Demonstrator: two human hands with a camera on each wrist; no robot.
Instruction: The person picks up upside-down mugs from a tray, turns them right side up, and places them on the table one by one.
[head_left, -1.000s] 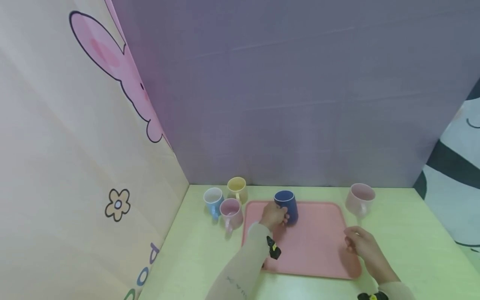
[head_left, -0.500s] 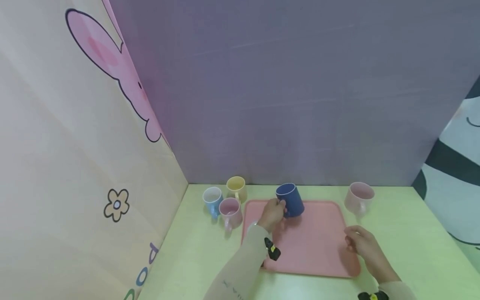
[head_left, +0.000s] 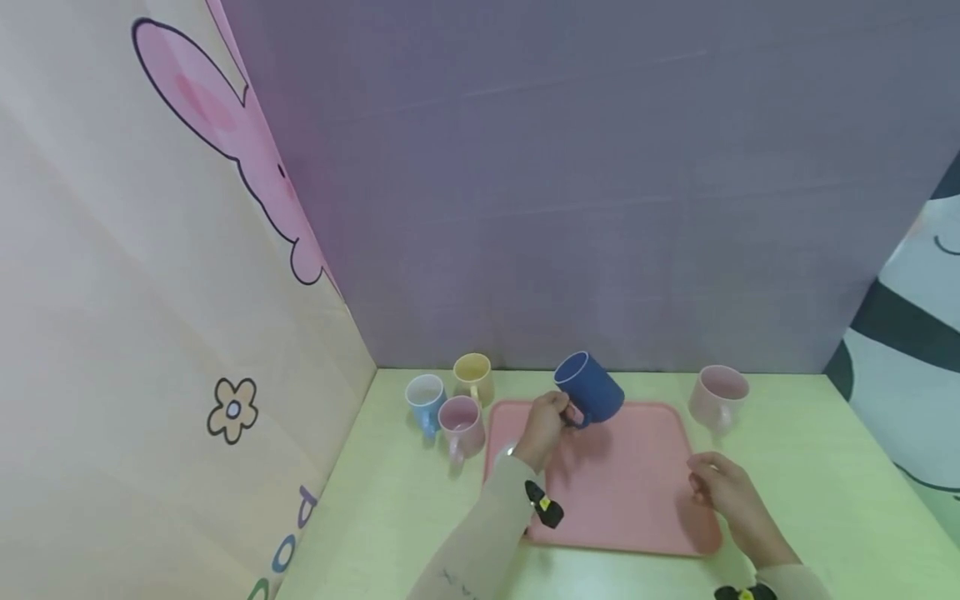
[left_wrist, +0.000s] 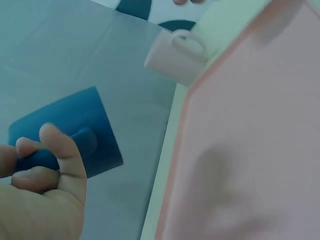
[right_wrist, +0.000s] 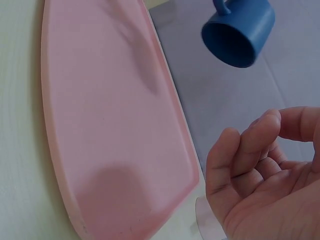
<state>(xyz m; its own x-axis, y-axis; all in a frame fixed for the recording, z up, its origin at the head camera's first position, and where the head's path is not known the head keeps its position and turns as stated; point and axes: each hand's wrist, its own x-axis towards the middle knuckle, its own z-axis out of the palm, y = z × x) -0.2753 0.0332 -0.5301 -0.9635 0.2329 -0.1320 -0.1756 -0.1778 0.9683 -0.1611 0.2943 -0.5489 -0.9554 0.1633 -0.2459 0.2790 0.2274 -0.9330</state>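
Note:
My left hand (head_left: 546, 432) grips a dark blue mug (head_left: 590, 390) by its handle, fingers curled round it. Raised over the back part of a pink tray (head_left: 630, 500), the mug leans, its rim to the upper left and its base to the right. In the left wrist view the blue mug (left_wrist: 67, 117) shows side-on, part of its handle covered by fingers. My right hand (head_left: 723, 487) is at the tray's right edge, its fingers loosely curled with nothing in them. The right wrist view shows these bent fingers (right_wrist: 250, 150) below the mug.
Left of the tray stand a light blue mug (head_left: 426, 406), a yellow mug (head_left: 474, 377) and a pink mug (head_left: 462, 427), close together. Another pink mug (head_left: 720, 397) stands beyond the tray's back right corner. A grey-purple backdrop (head_left: 525, 208) rises behind the table.
The blue mug has risen from the tray in my left hand, moved slightly right, and tipped from upright to leaning. My right hand has stayed in place.

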